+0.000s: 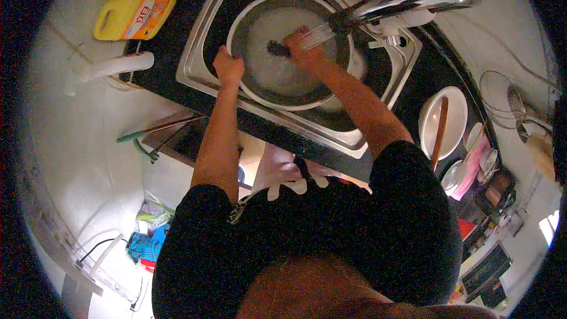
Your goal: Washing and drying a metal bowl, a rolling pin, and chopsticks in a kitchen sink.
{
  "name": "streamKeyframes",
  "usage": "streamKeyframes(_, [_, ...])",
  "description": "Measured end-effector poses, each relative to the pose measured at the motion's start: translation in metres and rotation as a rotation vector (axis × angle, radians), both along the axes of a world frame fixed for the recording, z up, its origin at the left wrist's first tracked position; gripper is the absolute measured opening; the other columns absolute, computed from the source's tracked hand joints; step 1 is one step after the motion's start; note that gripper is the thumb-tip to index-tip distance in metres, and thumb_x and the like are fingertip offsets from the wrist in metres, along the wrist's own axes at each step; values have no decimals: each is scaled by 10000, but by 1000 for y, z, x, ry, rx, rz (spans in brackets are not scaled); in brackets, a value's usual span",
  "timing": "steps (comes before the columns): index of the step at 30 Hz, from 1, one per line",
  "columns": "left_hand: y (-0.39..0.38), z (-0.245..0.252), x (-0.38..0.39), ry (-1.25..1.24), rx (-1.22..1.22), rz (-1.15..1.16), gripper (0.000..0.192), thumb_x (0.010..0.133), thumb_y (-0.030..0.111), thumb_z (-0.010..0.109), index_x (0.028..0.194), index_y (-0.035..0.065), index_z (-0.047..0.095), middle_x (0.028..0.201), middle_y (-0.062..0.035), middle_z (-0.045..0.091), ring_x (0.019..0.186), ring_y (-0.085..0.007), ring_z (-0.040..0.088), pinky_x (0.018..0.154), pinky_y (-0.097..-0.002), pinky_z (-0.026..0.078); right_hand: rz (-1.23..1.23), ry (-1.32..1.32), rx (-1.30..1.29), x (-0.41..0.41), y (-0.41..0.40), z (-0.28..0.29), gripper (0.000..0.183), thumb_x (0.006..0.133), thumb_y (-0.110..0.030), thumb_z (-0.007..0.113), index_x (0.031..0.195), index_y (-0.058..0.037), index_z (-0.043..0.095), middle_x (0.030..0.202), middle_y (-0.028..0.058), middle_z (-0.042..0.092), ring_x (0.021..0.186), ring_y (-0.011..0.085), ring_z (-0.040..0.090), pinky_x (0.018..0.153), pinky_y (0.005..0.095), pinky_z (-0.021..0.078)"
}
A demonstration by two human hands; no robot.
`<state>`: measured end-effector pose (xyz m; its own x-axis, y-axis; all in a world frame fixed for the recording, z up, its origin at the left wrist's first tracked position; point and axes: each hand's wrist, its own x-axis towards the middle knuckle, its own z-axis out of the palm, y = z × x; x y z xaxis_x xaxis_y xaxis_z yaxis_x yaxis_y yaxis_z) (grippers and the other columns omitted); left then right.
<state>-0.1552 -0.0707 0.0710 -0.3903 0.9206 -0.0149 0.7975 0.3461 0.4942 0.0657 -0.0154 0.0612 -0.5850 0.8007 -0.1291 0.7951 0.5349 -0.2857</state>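
A large round metal basin [290, 107] sits in the stainless-steel sink [195, 60] with cloudy water in it. My left hand [229, 67] grips the basin's rim on its left side. Inside the basin, my right hand [302, 46] is closed around a small dark object [278, 48]; blur keeps its kind from showing. The chrome faucet [398, 2] reaches over the basin from the right, and water [318, 35] streams from it onto my right hand.
A yellow detergent jug [133, 9] stands left of the sink, near a white pipe [122, 63]. On the dark counter to the right are a white bowl [458, 119] with a wooden utensil [440, 133] across it, and several dishes by a pink cloth or bag [470, 177].
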Motion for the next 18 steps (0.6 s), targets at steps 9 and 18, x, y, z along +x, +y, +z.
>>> streamKeyframes(9, [3, -5, -2, -206, -19, 71, 206, 673, 78, 577, 850, -17, 532, 793, -234, 602, 776, -418, 597, 683, -443, 472, 322, -81, 619, 10, 72, 33, 168, 724, -155, 537, 802, -87, 669, 921, 85, 606, 967, 259, 549, 979, 382, 370])
streamKeyframes(18, [1, -12, -6, -77, -29, 63, 235, 663, 96, 596, 868, -9, 546, 799, -227, 612, 777, -417, 599, 686, -457, 477, 77, -411, 111, 40, 63, -62, 266, 771, -190, 518, 1002, -115, 626, 1043, 123, 597, 958, 295, 552, 901, 483, 424])
